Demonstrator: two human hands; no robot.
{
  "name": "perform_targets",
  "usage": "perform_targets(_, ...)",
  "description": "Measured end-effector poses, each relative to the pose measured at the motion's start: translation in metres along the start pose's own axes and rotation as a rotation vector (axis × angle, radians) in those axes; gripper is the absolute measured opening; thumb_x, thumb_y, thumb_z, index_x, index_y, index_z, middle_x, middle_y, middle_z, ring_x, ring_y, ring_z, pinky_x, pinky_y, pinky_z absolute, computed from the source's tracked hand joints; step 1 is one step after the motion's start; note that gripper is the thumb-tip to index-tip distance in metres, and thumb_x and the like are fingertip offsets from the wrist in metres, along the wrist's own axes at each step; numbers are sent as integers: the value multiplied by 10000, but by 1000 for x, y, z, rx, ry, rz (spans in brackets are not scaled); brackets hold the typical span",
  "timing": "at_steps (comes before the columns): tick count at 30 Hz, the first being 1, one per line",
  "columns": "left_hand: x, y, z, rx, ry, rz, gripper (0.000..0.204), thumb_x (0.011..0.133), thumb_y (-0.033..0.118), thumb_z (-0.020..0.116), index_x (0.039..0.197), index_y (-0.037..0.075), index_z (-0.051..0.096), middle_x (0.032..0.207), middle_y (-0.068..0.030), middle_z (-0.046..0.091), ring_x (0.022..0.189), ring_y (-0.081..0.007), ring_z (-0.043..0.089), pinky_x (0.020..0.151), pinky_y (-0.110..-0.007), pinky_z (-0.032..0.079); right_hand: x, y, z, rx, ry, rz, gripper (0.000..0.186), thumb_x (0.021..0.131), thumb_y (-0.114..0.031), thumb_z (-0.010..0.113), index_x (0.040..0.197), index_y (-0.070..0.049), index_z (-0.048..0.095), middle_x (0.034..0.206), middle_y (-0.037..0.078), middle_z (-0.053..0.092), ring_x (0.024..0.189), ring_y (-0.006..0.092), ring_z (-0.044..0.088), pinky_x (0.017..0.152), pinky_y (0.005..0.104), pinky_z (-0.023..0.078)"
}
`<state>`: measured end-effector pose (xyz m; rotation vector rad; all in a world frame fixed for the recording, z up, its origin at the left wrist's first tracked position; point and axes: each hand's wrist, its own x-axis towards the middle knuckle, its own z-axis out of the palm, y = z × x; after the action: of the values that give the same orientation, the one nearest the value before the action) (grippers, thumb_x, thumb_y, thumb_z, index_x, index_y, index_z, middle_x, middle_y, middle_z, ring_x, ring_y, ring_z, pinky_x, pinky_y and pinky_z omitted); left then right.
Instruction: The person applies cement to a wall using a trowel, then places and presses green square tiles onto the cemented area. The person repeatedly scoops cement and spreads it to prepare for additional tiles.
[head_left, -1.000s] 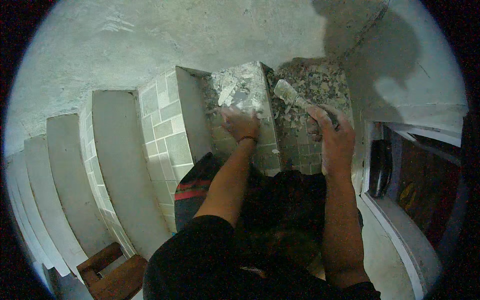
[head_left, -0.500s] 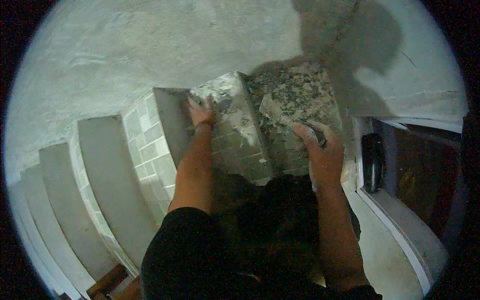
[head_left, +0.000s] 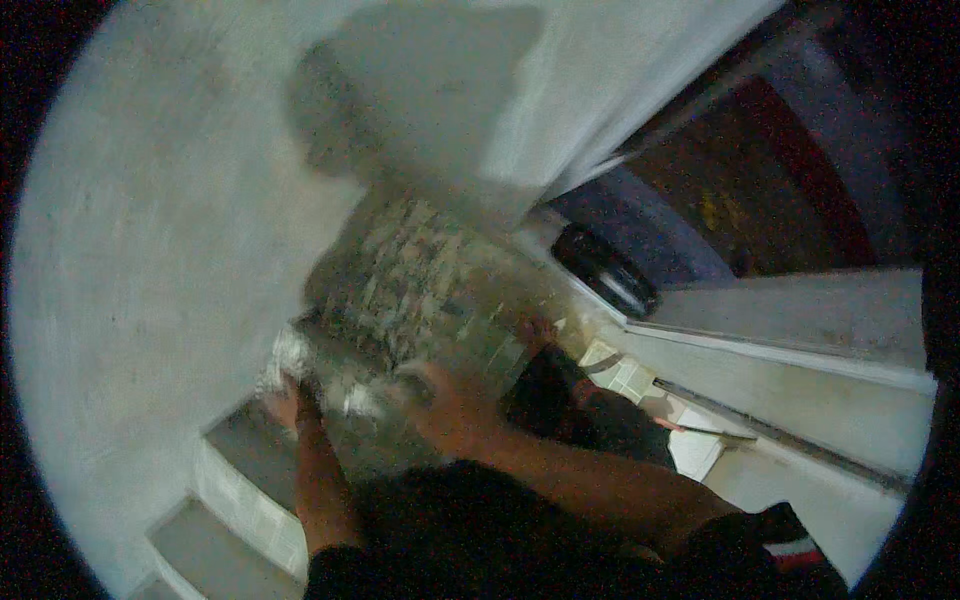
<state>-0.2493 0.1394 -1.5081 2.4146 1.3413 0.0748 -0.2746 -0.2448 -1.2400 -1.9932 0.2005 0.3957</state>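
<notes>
Both our left hand [head_left: 286, 402] and right hand [head_left: 455, 408] seem mid-work at the littered stair [head_left: 405, 275], fingers too blurred to judge, next needing steady contact.

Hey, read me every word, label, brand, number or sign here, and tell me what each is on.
No text can be read anywhere in this view.
Black right sleeve: red and white stripe, no legible lettering.
Mottled tiled surface and plastered wall: none visible.
Dark rounded object: too dark and blurred to tell.
</notes>
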Motion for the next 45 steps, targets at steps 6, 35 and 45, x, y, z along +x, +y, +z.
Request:
perform_targets(6, -25, 58, -32, 184, 152, 186, 927, 958, 690, 543, 1606, 59, 340, 1657, -216, 324, 1515, -372, 331, 1233, -553, 270, 7, -14, 31, 247, -184, 113, 522, 953, -446, 664, 1329, -87, 635, 946, 202, 743, 874, 379, 726, 844, 500, 562)
perform_targets(35, -179, 208, -92, 1166, -51, 857, 602, 1047, 473, 517, 1510, 89, 495, 1594, -181, 430, 1419, -318, 471, 1154, -532, 395, 9, 98, -128, 337, 206, 197, 634, 929, -458, 669, 1390, -35, 566, 1090, 257, 715, 1022, 450, 690, 948, 548, 531)
perform_targets(45, -190, 224, -77, 872, 248, 1012, 482, 983, 411, 589, 1316, 62, 603, 1454, -196, 537, 1304, -351, 557, 1099, -532, 425, 5, 119, -145, 362, 269, 273, 630, 929, -450, 669, 1388, -31, 565, 1091, 261, 714, 1021, 454, 690, 941, 552, 534)
